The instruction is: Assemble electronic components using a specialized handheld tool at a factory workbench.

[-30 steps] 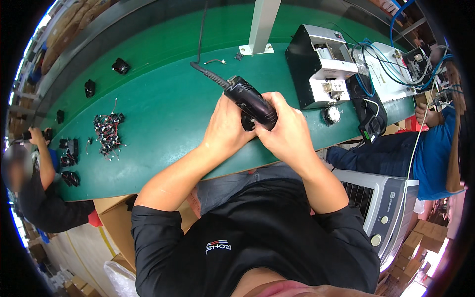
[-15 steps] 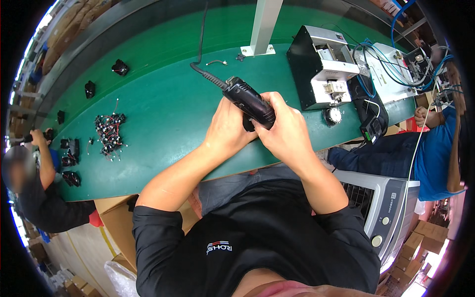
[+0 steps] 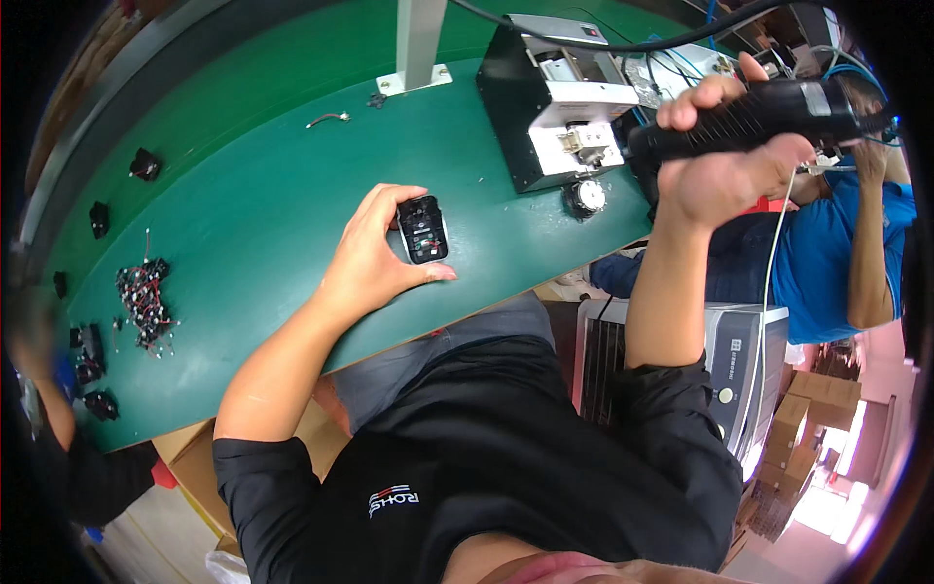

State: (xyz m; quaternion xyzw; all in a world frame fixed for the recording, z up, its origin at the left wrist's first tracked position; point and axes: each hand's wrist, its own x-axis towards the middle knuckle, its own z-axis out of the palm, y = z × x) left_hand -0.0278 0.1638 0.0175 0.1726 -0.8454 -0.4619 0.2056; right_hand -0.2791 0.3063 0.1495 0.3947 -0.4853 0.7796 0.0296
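On the bench, my left hand [image 3: 372, 251] cups a small black oblong housing [image 3: 424, 232], fingers along its far end and thumb at the near end. The housing's open face is up, showing small parts and a bit of red wire inside. My right hand [image 3: 715, 180] is raised at the right with a thick black corded power tool that looks like an electric screwdriver [image 3: 749, 122] lying across its palm. Its fingers curl over the ribbed body; the tool is tilted almost level. Its tip is hard to make out.
A black-and-white bench machine [image 3: 559, 107] stands beyond my hands, a round dial-like part [image 3: 585, 199] before it. A wire pile [image 3: 146, 302] and several black housings [image 3: 99, 220] lie left. A metal post [image 3: 418, 49] rises behind. Co-workers sit at both sides; one wears a blue shirt [image 3: 827, 263].
My hands have parted. The right carried the screwdriver up and rightward, while the left stays on the housing, which now shows. The whole view has shifted, with the bench appearing farther left.
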